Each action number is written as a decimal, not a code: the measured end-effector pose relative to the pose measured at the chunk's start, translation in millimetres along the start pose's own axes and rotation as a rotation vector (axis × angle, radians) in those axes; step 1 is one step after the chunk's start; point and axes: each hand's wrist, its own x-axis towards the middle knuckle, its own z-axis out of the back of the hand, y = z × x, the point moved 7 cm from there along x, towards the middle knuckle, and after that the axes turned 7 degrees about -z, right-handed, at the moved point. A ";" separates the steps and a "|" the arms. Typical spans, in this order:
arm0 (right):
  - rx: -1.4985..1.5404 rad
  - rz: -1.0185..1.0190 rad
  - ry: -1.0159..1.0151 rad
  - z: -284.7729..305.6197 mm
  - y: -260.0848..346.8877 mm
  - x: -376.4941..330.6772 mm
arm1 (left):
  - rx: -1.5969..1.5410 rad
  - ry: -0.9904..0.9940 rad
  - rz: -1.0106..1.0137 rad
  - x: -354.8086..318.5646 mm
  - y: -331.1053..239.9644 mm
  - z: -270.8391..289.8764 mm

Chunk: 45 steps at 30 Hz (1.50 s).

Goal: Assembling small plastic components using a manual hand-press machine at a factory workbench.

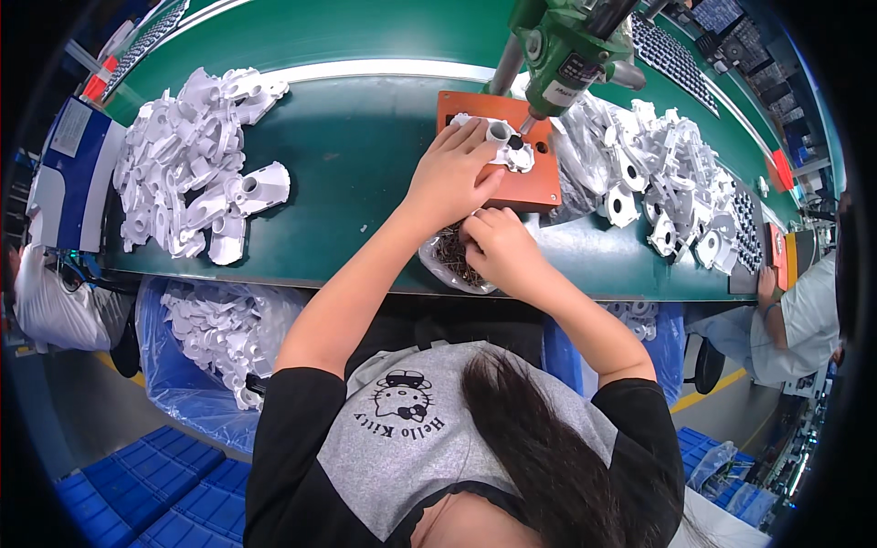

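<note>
One white plastic housing [521, 161], probably light, stiff, best rim-held: left hand [452, 175] flat on it, right hand [501, 244] curled, can't tell its grip.

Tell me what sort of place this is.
Likely a factory assembly workshop: a green machine stands over an orange block bearing a white part, and heaps of similar parts lie on the bench.

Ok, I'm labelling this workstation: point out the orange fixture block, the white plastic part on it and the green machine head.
Orange fixture block [533, 187]: head view, bare top surface.
White plastic part [499, 133]: head view, round tube.
Green machine head [557, 53]: head view, painted housing.
</note>
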 end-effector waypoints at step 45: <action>0.350 -0.410 -0.311 59.0 -119.5 51.6 | -0.034 0.078 0.048 2.3 2.7 -3.1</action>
